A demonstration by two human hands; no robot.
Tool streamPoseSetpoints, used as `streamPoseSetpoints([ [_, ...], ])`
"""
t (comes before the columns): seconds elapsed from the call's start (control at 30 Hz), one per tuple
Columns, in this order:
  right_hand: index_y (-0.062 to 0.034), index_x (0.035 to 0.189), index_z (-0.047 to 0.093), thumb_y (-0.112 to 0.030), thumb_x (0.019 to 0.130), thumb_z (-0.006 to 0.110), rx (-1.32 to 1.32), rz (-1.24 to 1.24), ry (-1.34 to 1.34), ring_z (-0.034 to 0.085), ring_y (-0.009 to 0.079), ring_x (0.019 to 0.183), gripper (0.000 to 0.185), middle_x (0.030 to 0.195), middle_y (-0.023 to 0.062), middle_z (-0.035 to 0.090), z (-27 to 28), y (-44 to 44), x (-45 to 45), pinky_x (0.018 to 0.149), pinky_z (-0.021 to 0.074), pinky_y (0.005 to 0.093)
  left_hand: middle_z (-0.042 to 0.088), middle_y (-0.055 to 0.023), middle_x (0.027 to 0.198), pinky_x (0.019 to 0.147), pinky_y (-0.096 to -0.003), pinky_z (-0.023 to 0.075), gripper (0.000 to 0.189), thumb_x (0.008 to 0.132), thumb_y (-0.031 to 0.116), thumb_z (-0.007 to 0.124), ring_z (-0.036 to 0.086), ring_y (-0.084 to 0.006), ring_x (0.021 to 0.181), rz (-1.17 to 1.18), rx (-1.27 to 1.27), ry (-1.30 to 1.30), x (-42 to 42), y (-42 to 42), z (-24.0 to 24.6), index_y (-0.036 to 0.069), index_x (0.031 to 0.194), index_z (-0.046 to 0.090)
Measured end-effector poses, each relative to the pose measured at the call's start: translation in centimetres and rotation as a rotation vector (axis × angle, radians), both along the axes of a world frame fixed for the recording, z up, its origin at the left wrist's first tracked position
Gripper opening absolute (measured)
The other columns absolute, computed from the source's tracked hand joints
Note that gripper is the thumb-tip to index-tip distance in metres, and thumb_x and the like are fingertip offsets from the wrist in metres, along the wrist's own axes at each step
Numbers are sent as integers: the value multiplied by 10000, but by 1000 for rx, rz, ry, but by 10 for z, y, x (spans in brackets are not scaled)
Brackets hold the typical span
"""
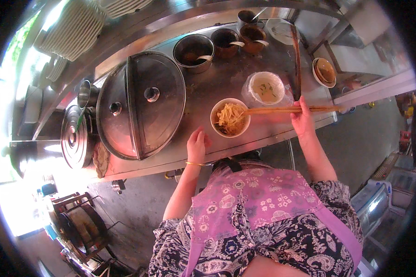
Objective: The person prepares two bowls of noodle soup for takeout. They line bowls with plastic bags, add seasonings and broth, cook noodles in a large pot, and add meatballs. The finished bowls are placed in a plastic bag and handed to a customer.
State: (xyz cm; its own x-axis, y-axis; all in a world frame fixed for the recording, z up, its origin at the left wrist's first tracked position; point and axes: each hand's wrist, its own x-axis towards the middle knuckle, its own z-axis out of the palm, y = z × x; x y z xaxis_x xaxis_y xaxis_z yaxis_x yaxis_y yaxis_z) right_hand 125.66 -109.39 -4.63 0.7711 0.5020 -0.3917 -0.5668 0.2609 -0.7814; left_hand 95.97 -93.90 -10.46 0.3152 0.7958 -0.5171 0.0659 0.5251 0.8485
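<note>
Long wooden chopsticks (271, 110) lie across my right hand (302, 116), gripped near their middle. Their tips reach into noodles (231, 116) in a white bowl (213, 122), over something darker and brownish. Left of that bowl, at the counter's front, is my left hand (197, 142), its fingers curled close together and their undersides hidden. I see nothing in it, and it appears apart from the bowl. Behind the chopsticks stands a bowl lined with a clear plastic bag (250, 90), holding pale broth (266, 90) with green pieces.
A large round metal lid (164, 121) with two knobs covers the left counter. Dark pots (194, 53) with spoons line the back. A wire strainer's dark handle (297, 65) extends towards my right hand. Small stacked bowls (324, 72) sit at right; plates (72, 33) fill the upper shelf.
</note>
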Motion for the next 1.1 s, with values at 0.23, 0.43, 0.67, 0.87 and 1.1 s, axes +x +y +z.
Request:
streamPoseSetpoints([
  [0.23, 9, 767, 603, -71, 823, 535, -71, 503, -897, 562, 115, 642, 119, 742, 50, 546, 103, 2, -5, 504, 486, 224, 538, -24, 770, 528, -227, 469, 302, 883, 137, 472, 526, -94, 594, -73, 75, -39, -11, -12, -13, -1, 1151, 484],
  [0.43, -7, 850, 603, -117, 828, 570, -130, 453, -618, 561, 125, 643, 117, 802, 67, 550, 21, 27, -34, 535, 521, 232, 562, -27, 799, 524, -207, 455, 350, 890, 136, 452, 521, -79, 589, -257, 154, 89, 20, -16, 13, -3, 1212, 454],
  [0.67, -48, 856, 536, -281, 822, 594, -133, 63, 104, 572, 173, 675, 242, 773, 48, 562, -66, 7, -18, 530, 534, 260, 565, -36, 862, 530, -197, 450, 348, 881, 96, 422, 517, -77, 600, -217, 55, -13, 15, -12, -2, 20, 1219, 456],
  [0.87, -72, 861, 543, -298, 822, 593, 10, 54, 165, 566, 166, 671, 234, 752, 41, 562, -63, 1, -8, 497, 508, 259, 562, -40, 860, 525, -203, 440, 348, 870, 67, 420, 509, -81, 604, -135, 45, -55, 7, -4, -17, 23, 1214, 453],
  [1.1, -62, 916, 561, -259, 842, 568, -108, 159, -258, 563, 114, 664, 211, 773, 39, 575, -10, 5, 5, 498, 500, 255, 555, -29, 788, 512, -212, 424, 326, 852, 97, 466, 499, -80, 575, -73, 158, 75, -9, -4, -11, -25, 1154, 489],
])
